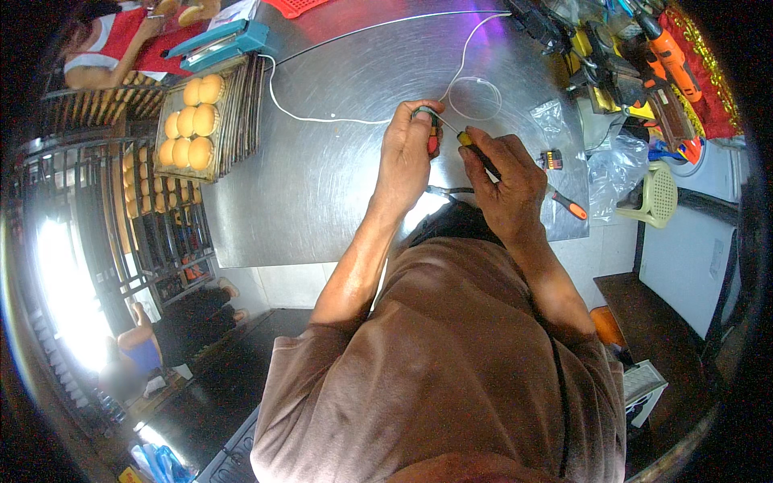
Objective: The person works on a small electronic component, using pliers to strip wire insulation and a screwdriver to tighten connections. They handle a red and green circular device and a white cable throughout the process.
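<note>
My left hand (407, 153) is closed around a small red and dark green piece (433, 143), mostly covered by the fingers; its exact kind I cannot make out. A thin white wire (338, 121) runs across the steel table to this hand, and another stretch loops behind it. In my right hand (515, 181), a screwdriver (481, 157) with a black and yellow handle is gripped, its thin shaft pointing toward the left hand's piece. Beside the right wrist lies a tool with an orange and black handle (570, 204), partly hidden by the hand.
The steel table (322, 193) carries a teal sealer-like device (221, 44), a small black-and-yellow pack (552, 158) and clear plastic (547, 117). Stacked bun trays (233, 121) stand left. An orange power tool (672, 60) lies far right, above a plastic stool (660, 193). Two other people are at left.
</note>
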